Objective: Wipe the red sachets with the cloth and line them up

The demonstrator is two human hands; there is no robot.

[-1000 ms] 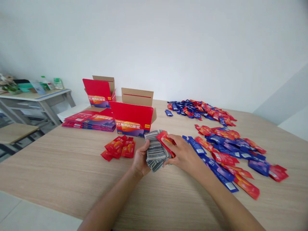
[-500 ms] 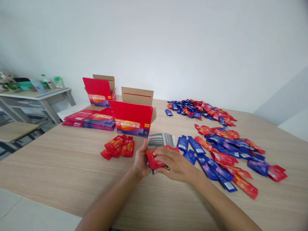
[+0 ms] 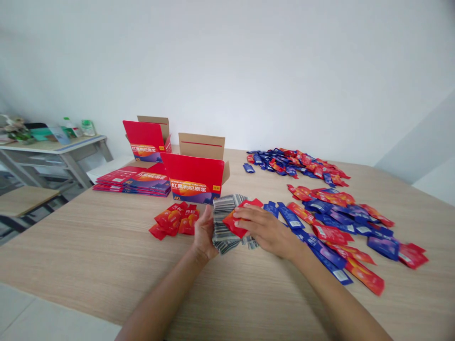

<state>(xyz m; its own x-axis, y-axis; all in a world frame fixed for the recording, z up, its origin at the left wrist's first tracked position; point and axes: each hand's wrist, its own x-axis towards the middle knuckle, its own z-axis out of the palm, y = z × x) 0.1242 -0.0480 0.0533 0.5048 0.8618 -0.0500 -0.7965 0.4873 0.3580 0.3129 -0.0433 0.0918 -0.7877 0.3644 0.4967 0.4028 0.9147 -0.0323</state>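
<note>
A grey striped cloth [image 3: 222,226] is gripped by my left hand [image 3: 204,235], whose fingers are partly hidden behind it. My right hand [image 3: 266,231] grips a red sachet [image 3: 232,222] against the cloth; some cloth hangs below these fingers too. Left of my hands, several red sachets [image 3: 170,219] lie in a small overlapping group. Right of them, loose blue and red sachets [image 3: 330,251] are spread over the wooden table [image 3: 142,274]. Just beyond my left hand stands an open red carton [image 3: 194,173] with its flaps raised.
A second open carton [image 3: 144,137] stands farther back on the left, behind a stack of flattened red cartons [image 3: 133,180]. A mixed heap of sachets [image 3: 298,163] lies at the table's far side. Off to the left are a side desk [image 3: 53,144] and a wooden stool [image 3: 28,199].
My right hand and the red sachet have shifted slightly right and up, away from my left hand. More of the striped cloth shows between the hands.
</note>
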